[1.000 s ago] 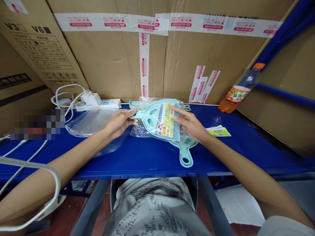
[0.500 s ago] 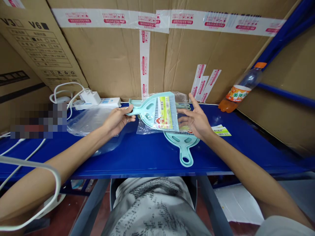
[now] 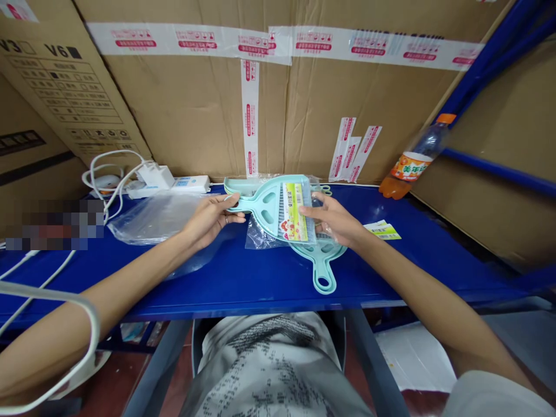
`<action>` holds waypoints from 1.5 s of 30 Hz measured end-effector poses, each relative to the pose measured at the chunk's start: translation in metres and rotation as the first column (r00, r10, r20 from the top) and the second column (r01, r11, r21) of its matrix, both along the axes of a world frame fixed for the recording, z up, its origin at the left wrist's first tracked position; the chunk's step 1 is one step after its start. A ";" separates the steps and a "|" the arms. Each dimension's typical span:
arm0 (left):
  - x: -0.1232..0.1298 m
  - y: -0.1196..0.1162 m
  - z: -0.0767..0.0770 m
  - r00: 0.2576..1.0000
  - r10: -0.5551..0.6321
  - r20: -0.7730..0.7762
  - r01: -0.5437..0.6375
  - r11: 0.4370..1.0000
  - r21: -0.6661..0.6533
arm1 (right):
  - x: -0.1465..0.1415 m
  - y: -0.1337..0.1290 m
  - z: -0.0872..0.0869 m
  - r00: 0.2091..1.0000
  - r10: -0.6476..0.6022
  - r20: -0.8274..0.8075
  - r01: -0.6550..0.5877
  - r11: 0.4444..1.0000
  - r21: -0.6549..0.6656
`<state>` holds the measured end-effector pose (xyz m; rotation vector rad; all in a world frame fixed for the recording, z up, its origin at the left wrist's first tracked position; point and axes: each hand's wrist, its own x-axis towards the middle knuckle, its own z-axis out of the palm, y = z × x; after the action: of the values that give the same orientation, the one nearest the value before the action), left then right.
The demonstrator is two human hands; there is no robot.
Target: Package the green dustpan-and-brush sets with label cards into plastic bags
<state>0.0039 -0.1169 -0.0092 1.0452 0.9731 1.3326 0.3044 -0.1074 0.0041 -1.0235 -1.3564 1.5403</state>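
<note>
A mint-green dustpan [image 3: 267, 200] with a brush and a yellow-green label card [image 3: 294, 211] is held up over the table. My left hand [image 3: 212, 219] pinches its handle between thumb and fingers. At the other end, my right hand [image 3: 332, 219] grips the pan's wide edge, its thumb lying on the card. Below and partly covered by my right hand, another mint-green dustpan [image 3: 324, 269] lies with its handle toward me. Behind the held one are more mint-green pieces [image 3: 243, 184] and clear plastic wrapping [image 3: 259, 234].
Clear plastic bags [image 3: 152, 217] lie on the blue table [image 3: 256, 286] at left, near a white power strip [image 3: 189, 184] and cables. Loose label cards [image 3: 384, 230] lie at right. An orange soda bottle [image 3: 412, 162] leans by the blue frame. Cardboard boxes [image 3: 182, 110] stand behind.
My right hand has gone from spread fingers beside the dustpan to gripping its wide edge. The dustpan has shifted slightly down, still in my left hand.
</note>
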 end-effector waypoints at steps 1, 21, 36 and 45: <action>0.001 -0.001 0.000 1.000 -0.009 0.006 0.009 1.000 0.006 | 0.002 0.002 0.001 1.000 -0.028 0.011 0.028 1.000 0.002; 0.003 -0.005 -0.012 0.908 -0.225 -0.354 0.294 0.944 0.152 | 0.201 0.163 0.107 0.362 -0.427 0.829 -0.119 0.861 0.495; 0.005 -0.010 -0.014 0.853 -0.185 -0.488 0.323 0.922 0.215 | 0.155 0.195 0.018 -0.048 -0.474 0.879 -0.304 0.845 0.439; -0.012 0.002 -0.009 0.664 0.230 -0.712 0.201 0.862 0.466 | 0.124 0.135 0.035 0.117 -0.616 0.779 -0.444 0.670 0.595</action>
<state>-0.0084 -0.1150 -0.0185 2.1334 1.2454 1.1891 0.4285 0.0279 0.0392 -1.5691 -2.4408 -0.3729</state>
